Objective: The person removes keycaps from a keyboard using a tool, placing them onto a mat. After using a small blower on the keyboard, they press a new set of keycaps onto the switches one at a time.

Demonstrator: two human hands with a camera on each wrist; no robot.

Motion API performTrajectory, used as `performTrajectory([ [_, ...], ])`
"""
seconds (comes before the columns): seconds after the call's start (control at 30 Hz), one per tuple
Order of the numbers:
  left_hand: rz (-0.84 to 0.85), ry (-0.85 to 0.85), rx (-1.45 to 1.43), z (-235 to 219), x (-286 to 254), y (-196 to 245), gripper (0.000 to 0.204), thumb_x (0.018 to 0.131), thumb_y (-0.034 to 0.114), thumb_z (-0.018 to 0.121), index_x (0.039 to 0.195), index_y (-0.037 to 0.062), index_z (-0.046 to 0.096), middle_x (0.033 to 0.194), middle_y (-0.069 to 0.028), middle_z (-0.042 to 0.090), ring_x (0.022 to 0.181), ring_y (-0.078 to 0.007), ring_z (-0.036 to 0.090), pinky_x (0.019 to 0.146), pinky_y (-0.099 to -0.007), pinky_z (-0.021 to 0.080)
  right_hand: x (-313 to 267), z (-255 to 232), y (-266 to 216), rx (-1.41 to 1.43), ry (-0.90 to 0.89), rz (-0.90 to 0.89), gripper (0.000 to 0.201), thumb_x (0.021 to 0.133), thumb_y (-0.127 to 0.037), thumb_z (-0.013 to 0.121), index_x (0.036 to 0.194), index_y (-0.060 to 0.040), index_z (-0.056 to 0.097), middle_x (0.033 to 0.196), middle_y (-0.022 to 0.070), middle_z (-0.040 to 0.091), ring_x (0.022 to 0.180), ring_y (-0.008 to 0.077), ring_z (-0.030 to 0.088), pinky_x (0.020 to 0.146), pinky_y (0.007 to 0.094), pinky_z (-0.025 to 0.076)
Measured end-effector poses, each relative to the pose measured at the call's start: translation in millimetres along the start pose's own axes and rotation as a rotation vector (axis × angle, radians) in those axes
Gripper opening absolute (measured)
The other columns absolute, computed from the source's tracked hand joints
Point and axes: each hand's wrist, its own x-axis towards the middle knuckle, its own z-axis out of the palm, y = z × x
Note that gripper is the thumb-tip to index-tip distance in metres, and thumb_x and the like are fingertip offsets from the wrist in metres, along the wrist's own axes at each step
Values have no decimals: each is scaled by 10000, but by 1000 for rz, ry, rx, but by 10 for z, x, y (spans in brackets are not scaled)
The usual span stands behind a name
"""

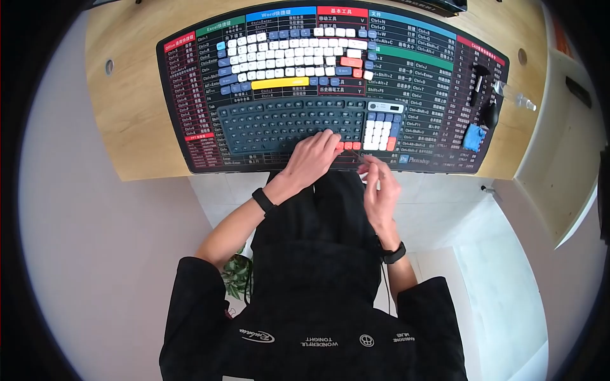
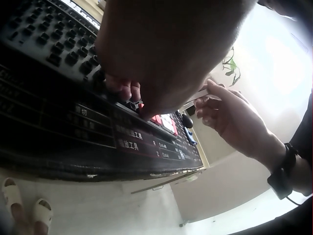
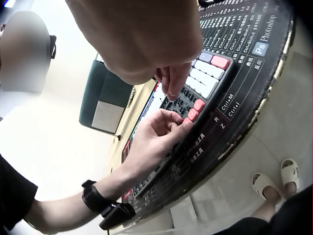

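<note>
A dark keyboard point(image 1: 286, 124) lies on the desk mat, most of its keys without caps, its number block point(image 1: 380, 132) fitted with white, blue and red caps. My left hand point(image 1: 312, 155) is at its lower right. In the right wrist view, the left thumb and finger pinch around a red keycap point(image 3: 186, 121) at the end of a short red row. My right hand point(image 1: 382, 190) is just off the mat's front edge, fingers bent together. A thin light-coloured tool point(image 2: 199, 95) shows at its fingertips in the left wrist view; what kind it is I cannot tell.
Behind the keyboard, loose white and blue keycaps point(image 1: 292, 54) lie in keyboard order with a yellow spacebar point(image 1: 279, 83). On the right are a black brush point(image 1: 480, 82), a black bulb point(image 1: 490, 115), a clear bottle point(image 1: 518, 96) and a blue lump point(image 1: 474, 137).
</note>
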Motion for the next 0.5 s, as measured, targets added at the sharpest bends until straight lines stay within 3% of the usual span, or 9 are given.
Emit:
performTrajectory([
  [0.07, -1, -14, 9, -14, 1, -6, 299, 918, 137, 737, 1134, 0, 582, 1019, -147, 621, 852, -336, 688, 711, -412, 576, -36, 83, 58, -58, 11, -163, 180, 1060, -47, 552, 1177, 13, 674, 921, 132, 722, 793, 214, 723, 697, 329, 560],
  [0.1, 25, 8, 25, -26, 5, -6, 250, 930, 126, 707, 1106, 5, 576, 974, -123, 591, 834, -297, 670, 694, -390, 574, -57, 112, 87, -37, 6, -171, 185, 1029, -22, 589, 1197, -4, 663, 930, 139, 712, 790, 266, 717, 691, 342, 559],
  [0.13, 53, 31, 39, -30, 12, -1, 202, 943, 115, 677, 1078, 11, 570, 928, -99, 561, 816, -259, 652, 676, -367, 572, -81, 139, 114, -34, 10, -172, 185, 1029, -22, 589, 1197, -4, 663, 930, 139, 712, 790, 266, 717, 691, 342, 559],
  [0.23, 62, -15, 11, -32, 9, -20, 236, 939, 110, 699, 1119, 7, 585, 984, -124, 613, 835, -316, 678, 687, -413, 571, -111, 198, 141, -146, -5, -254, 229, 985, 11, 630, 1212, -13, 642, 925, 152, 686, 777, 332, 692, 694, 373, 562],
  [0.37, 87, -26, 25, -34, 21, -7, 191, 950, 101, 678, 1091, 11, 584, 962, -110, 599, 820, -305, 671, 665, -413, 566, -141, 279, 203, -185, -1, -299, 236, 987, 12, 624, 1222, -5, 637, 959, 164, 693, 799, 324, 698, 712, 374, 571],
  [0.5, 98, -32, 49, -25, 29, -40, 152, 958, 88, 660, 1063, 13, 580, 938, -106, 584, 813, -294, 671, 644, -400, 563, -89, 299, 256, 63, 10, -146, 204, 1042, -11, 556, 1217, 31, 650, 982, 154, 712, 841, 243, 718, 757, 337, 581],
])
